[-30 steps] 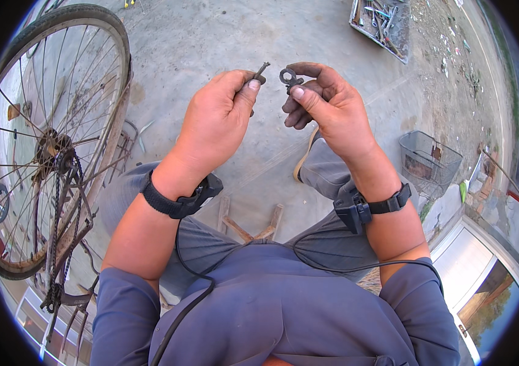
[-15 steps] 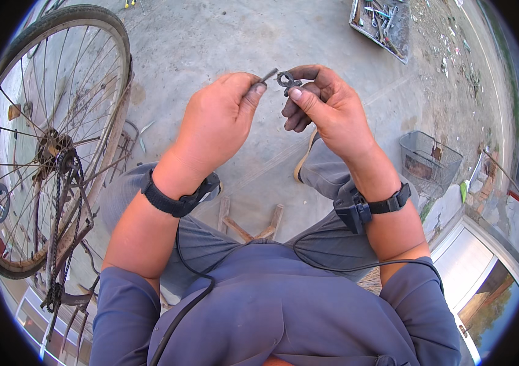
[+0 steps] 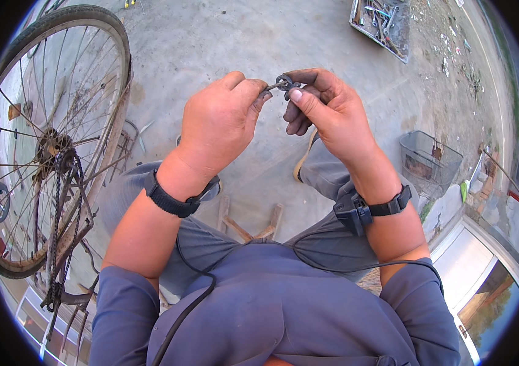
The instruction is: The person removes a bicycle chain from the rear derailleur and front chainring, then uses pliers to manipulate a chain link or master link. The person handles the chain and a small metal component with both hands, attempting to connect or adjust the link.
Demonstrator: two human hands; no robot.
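Ring (image 3: 279, 79) and rod (image 3: 273, 86) meet above the floor (image 3: 241, 36), out in front of the person and between the two hands; it cannot be told whether the rod enters the ring or only touches its rim. The left hand (image 3: 221, 116) is closed on the rod, pinching it between thumb and forefinger, its back turned up and the other fingers mostly hidden. The right hand (image 3: 331, 105) grips the ring by its side: the forefinger arches over the top, the thumb presses from nearer the body, and the remaining darkened fingers curl loosely beneath. Both elbows are bent, and the forearms (image 3: 148, 232) slant inward from low on either side, so the fingertips nearly meet. Black straps (image 3: 166, 200) circle both wrists. A wheel (image 3: 54, 145) stands well apart, left of the left hand.
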